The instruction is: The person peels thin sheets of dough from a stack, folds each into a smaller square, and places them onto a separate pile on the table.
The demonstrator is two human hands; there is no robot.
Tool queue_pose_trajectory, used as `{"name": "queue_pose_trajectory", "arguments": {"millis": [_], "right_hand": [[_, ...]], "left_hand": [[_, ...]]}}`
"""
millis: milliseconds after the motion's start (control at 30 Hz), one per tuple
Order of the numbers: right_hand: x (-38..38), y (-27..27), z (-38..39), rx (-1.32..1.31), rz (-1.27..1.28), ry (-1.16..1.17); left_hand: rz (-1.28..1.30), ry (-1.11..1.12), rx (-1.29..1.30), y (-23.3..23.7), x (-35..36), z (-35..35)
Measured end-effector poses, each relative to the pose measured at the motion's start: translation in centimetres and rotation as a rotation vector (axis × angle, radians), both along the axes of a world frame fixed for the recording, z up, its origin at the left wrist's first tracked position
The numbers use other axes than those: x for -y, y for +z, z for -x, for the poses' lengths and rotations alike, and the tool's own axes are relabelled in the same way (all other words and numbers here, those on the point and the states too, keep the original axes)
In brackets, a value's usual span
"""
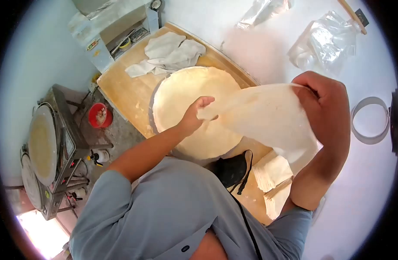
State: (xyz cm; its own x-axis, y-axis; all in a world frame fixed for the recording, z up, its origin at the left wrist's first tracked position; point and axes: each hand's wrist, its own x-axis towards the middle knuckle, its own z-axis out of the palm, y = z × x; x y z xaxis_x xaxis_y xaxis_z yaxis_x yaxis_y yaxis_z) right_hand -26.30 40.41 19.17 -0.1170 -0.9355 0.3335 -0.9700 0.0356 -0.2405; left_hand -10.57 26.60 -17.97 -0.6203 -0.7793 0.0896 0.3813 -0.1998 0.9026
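Note:
A thin, pale dough sheet [268,117] is stretched between my two hands, slightly see-through and sagging on its right side. My left hand [194,116] pinches its left edge between thumb and fingers. Raised higher on the right, my right hand [318,97] is closed on the opposite edge, its fingertips partly hidden behind the wrist and sheet. Beneath my left hand lies a wide round stack of the same dough sheets [177,93] on the wooden table [125,97]. Folded stacks of sheets [274,173] sit below the held sheet, near my right forearm.
A crumpled cloth [170,54] lies at the table's far end, beside a metal unit [92,47]. Near my body is a black item with straps [231,169]. Round griddles [43,143] and a red bucket [100,115] stand left. Plastic bags [329,41] hang on the wall.

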Motion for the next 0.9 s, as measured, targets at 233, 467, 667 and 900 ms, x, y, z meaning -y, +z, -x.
{"name": "queue_pose_trajectory", "arguments": {"millis": [233,467,667,900], "right_hand": [[2.4,-3.7,8.9,0.326,-0.127,-0.199],[4.9,-9.7,12.2,0.51,0.191,-0.148],[1.0,-15.3,8.9,0.361,0.303,-0.132],[-4.9,-32.9,5.4,0.359,0.16,-0.098]], "left_hand": [[0.302,0.199,0.349,4.0,8.3,-2.3],[0.687,0.437,0.295,17.4,17.6,-5.3],[0.984,0.545,0.388,18.0,12.8,-11.2],[1.048,0.207,0.795,0.6,4.2,-17.5]]}}
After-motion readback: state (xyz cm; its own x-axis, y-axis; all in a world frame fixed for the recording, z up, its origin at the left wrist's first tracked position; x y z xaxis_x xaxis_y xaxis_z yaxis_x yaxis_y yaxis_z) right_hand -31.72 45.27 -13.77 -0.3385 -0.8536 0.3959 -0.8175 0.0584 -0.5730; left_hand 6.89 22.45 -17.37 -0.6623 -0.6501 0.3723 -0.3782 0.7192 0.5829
